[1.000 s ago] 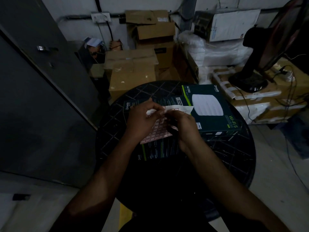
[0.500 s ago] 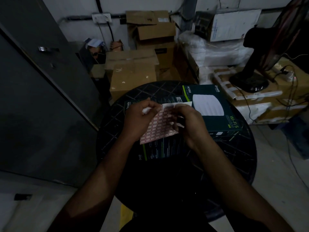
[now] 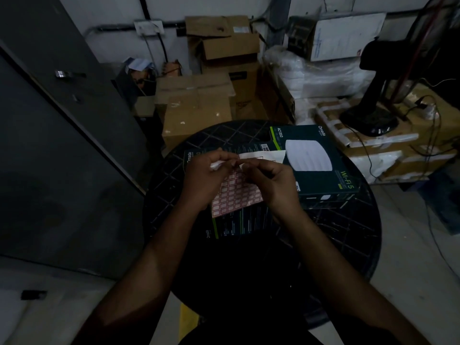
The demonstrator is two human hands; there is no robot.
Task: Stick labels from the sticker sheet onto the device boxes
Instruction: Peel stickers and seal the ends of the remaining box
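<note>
Left hand pinches the sheet; right hand has lifted to twelve o'clock, fingertips pinched, apparently peeling a label; boxes wait.

Cardboard cartons (stacked) behind round black table, fan right.

You have one view only — the head camera, looking forward and down from above your forearms onto the round black table, close beneath you. Its wide angle also takes in the stacked cardboard boxes beyond and the grey door at left.
</note>
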